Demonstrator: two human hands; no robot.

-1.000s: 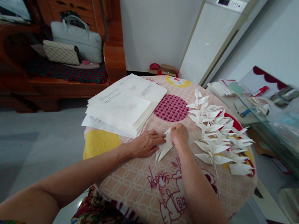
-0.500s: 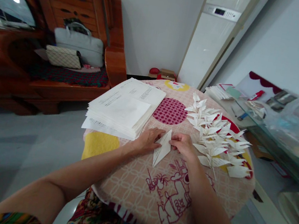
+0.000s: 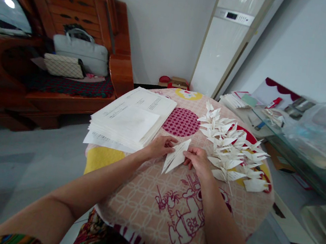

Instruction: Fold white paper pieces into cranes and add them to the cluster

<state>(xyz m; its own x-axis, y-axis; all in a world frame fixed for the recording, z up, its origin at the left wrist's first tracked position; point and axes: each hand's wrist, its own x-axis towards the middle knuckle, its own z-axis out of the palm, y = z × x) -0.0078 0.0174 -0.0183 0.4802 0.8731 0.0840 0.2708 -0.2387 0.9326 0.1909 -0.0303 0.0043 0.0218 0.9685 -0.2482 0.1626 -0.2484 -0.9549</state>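
A folded white paper (image 3: pixel 177 156), long and pointed with a split lower end, is held between my two hands over the round table. My left hand (image 3: pixel 161 146) pinches its left edge, fingers curled. On the other side my right hand (image 3: pixel 197 158) grips the right edge between thumb and fingers. Faint print shows on the paper. To the right lie several folded paper cranes (image 3: pixel 230 150), grouped close together. A thick stack of printed paper sheets (image 3: pixel 133 113) sits just beyond my left hand.
A patterned cloth (image 3: pixel 137 201) covers the round table. At the right stands a glass-topped table (image 3: pixel 297 140) with a plastic bag (image 3: pixel 312 126) and papers. A wooden sofa (image 3: pixel 85 5) with a grey bag (image 3: pixel 82 52) is at the left; a white floor-standing cabinet unit (image 3: pixel 219 48) stands behind.
The folded paper has turned, its top now leaning right, and its lower end shows two separate points instead of one. Both hands still hold it. The view has shifted slightly.
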